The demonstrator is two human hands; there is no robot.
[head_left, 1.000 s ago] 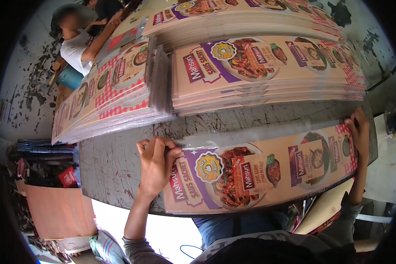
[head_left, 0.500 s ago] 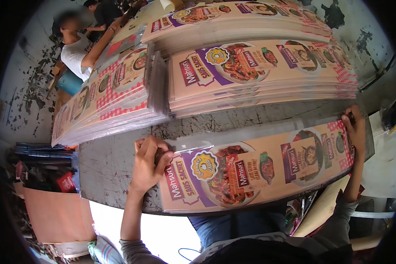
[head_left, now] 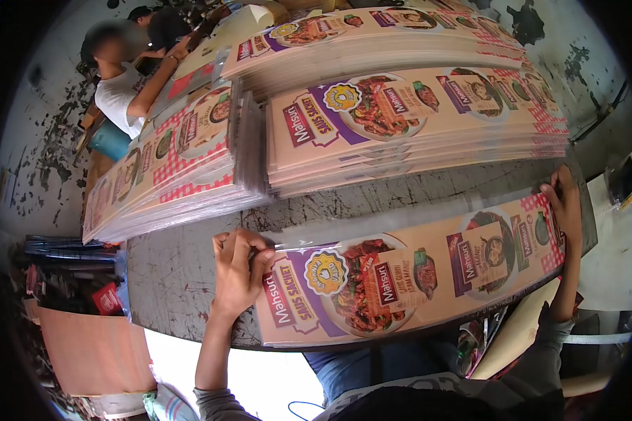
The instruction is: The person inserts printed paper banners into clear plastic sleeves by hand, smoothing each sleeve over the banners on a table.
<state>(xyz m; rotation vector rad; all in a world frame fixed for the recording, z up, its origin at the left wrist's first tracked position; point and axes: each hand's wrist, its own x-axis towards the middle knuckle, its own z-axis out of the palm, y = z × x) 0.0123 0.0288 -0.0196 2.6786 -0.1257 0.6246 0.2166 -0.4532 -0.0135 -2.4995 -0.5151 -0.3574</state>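
Note:
A long printed sheet (head_left: 428, 274) in a clear plastic sleeve lies along the table's near edge, its clear flap (head_left: 372, 228) on the far side. My left hand (head_left: 239, 270) pinches the sleeve's far left corner between thumb and curled fingers. At the far right corner, my right hand (head_left: 563, 203) grips the sleeve's edge with bent fingers. Beyond it sits a stack of similar sleeved sheets (head_left: 414, 119), with a second stack (head_left: 175, 158) to its left, turned at an angle.
Another stack (head_left: 372, 35) stands farther back. The scratched grey table (head_left: 168, 266) has a curved edge. Two other people are at the upper left, one in a white shirt (head_left: 123, 91), one in dark clothing (head_left: 167, 28). Below left is a brown panel (head_left: 95, 347).
The view has shifted slightly, and the sheet and both hands appear a little farther left than a second ago. Both hands keep their hold on the sleeve's corners.

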